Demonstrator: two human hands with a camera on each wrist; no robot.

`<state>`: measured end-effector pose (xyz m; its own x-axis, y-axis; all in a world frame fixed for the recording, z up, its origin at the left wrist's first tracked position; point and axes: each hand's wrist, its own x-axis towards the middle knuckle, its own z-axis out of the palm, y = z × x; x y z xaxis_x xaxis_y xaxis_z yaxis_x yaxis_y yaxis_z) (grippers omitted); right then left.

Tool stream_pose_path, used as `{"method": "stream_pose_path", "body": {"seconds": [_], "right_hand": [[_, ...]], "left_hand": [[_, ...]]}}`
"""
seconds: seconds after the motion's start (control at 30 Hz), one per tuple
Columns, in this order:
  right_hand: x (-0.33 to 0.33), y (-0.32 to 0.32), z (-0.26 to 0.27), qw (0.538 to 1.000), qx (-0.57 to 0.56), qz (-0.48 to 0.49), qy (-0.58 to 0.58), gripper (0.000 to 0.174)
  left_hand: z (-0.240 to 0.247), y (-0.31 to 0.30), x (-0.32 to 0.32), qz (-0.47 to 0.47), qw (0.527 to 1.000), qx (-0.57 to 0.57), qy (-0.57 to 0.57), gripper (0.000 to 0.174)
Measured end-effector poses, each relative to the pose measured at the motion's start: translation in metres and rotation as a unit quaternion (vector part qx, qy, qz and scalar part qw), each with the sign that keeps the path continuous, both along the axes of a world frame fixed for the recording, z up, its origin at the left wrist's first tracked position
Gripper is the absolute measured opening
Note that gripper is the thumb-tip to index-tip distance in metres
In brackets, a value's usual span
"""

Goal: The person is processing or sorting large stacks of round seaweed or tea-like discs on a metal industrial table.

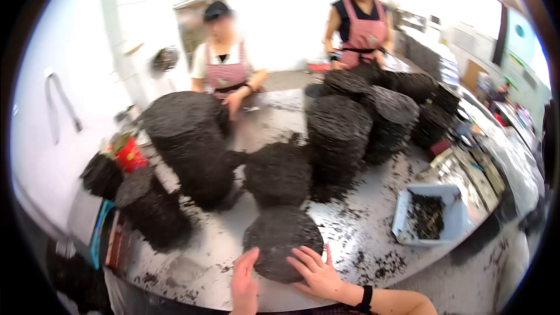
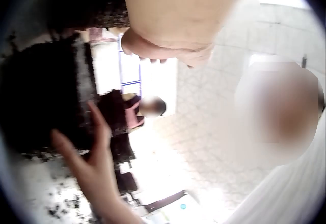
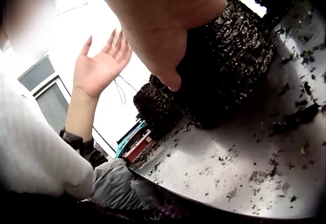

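Note:
A short stack of dark, round, layered sheets that look like dried seaweed (image 1: 283, 242) stands near the front edge of the table. My right hand (image 1: 319, 274) lies against its near right side, fingers spread over the top rim; the left wrist view shows the same right hand (image 2: 97, 170) with extended fingers touching the dark side. Close by the stack's left rim, my left hand (image 1: 244, 283) is held upright. In the right wrist view that left hand (image 3: 102, 71) is raised with straight fingers and a bare palm.
Another stack (image 1: 277, 172) stands directly behind, with a tall one (image 1: 189, 140) on the left and several taller ones (image 1: 338, 128) on the right. A blue-grey bin (image 1: 402, 216) holds dark scraps. Crumbs litter the metal table (image 1: 221, 294). Two people in aprons (image 1: 364, 35) work across it.

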<state>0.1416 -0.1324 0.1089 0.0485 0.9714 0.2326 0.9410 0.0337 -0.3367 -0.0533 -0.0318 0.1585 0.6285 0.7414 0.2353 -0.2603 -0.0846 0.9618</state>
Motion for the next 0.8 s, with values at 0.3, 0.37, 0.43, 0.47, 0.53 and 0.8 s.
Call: {"method": "stream_pose_path", "body": {"seconds": [0.3, 0.37, 0.43, 0.47, 0.53, 0.8], "right_hand": [[0.012, 0.020, 0.036, 0.990, -0.034, 0.073, -0.118, 0.061], [0.016, 0.026, 0.031, 0.994, -0.017, 0.086, -0.067, 0.056], [0.018, 0.029, 0.031, 0.996, -0.027, 0.085, -0.004, 0.057], [0.019, 0.030, 0.030, 0.995, -0.034, 0.085, 0.028, 0.058], [0.022, 0.031, 0.029, 0.994, -0.032, 0.096, 0.046, 0.059], [0.038, 0.035, 0.030, 0.979, -0.062, 0.124, 0.149, 0.057]], "left_hand": [[0.128, -0.017, 0.028, -0.500, 0.800, -0.108, -0.314, 0.080], [0.129, -0.017, 0.020, -0.512, 0.790, -0.152, -0.301, 0.080], [0.126, -0.013, 0.015, -0.517, 0.784, -0.144, -0.310, 0.081], [0.124, -0.010, 0.012, -0.520, 0.782, -0.140, -0.314, 0.081], [0.122, -0.009, 0.004, -0.517, 0.781, -0.156, -0.312, 0.079], [0.083, -0.002, -0.001, -0.535, 0.778, -0.165, -0.283, 0.062]]}}
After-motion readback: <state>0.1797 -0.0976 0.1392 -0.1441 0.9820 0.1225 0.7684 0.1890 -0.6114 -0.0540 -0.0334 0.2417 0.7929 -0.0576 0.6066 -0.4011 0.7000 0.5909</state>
